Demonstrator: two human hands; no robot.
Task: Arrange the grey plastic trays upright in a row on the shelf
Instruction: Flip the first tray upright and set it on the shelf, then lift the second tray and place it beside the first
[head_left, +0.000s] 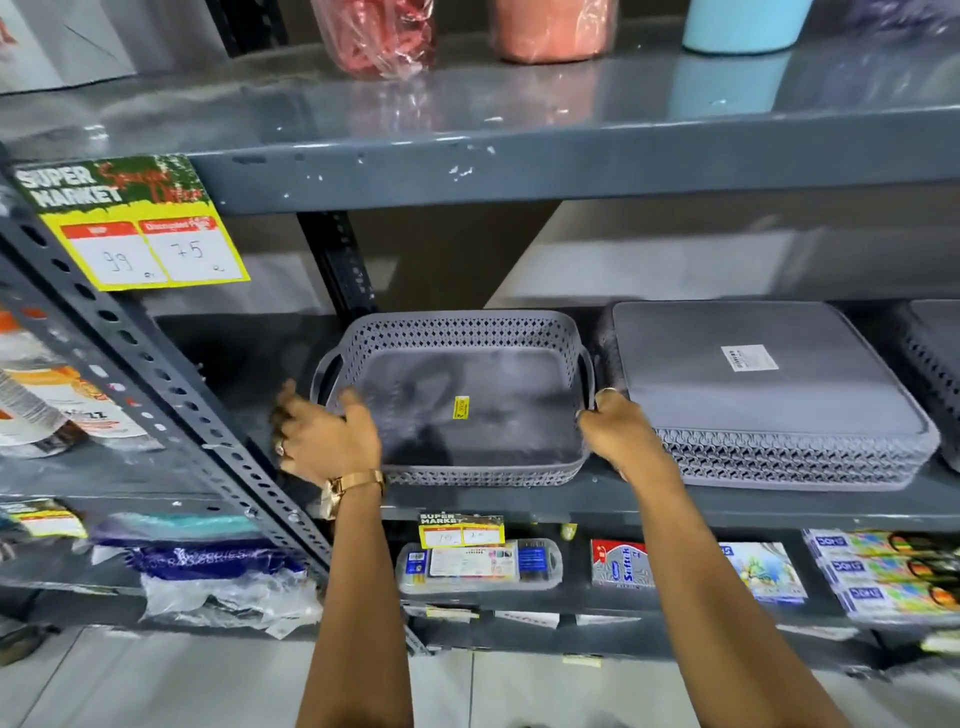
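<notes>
A grey perforated plastic tray (457, 400) lies flat, open side up, on the middle shelf (519, 499), with a small yellow sticker inside. My left hand (324, 436) grips its left handle edge, thumb over the rim. My right hand (615, 431) is closed on its right handle. To the right, a stack of grey trays (769, 400) lies upside down with a white label on top. Another grey tray (935, 364) shows partly at the far right edge.
A slanted perforated steel upright (156, 384) crosses left of my left hand. A yellow price tag (150, 244) hangs from the upper shelf (519, 176). Wrapped red, pink and blue containers stand above. Stationery packs (478, 566) fill the shelf below.
</notes>
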